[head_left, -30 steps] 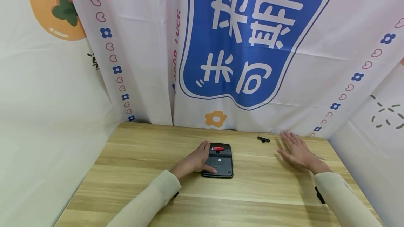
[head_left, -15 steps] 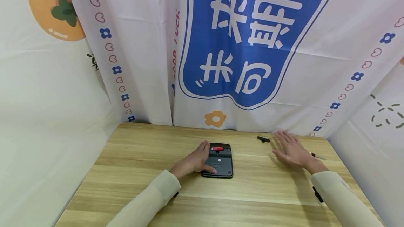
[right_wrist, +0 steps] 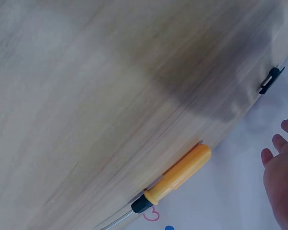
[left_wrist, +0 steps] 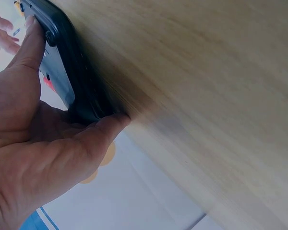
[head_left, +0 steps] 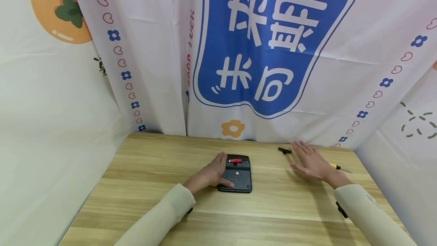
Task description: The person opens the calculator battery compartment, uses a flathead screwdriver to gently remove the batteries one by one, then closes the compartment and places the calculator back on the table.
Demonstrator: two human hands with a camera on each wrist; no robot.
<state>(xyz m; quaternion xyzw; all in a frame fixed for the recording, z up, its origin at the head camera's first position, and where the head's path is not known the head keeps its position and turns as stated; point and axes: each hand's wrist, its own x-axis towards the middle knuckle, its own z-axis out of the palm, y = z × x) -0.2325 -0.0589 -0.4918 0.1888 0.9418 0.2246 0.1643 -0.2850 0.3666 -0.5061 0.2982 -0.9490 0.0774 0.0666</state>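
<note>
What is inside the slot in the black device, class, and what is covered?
A red battery lies there. What is beneath it is hidden, and the left hand covers part of the black device along its left edge.

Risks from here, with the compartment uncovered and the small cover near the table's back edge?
1. The red battery sits exposed in the black device; if the left hand tips it, the battery might drop out.
2. The small black cover lies near the right hand; a fumble could push it over the edge.
3. The yellow-handled screwdriver lies loose by the right wrist; a brush might roll it.
</note>
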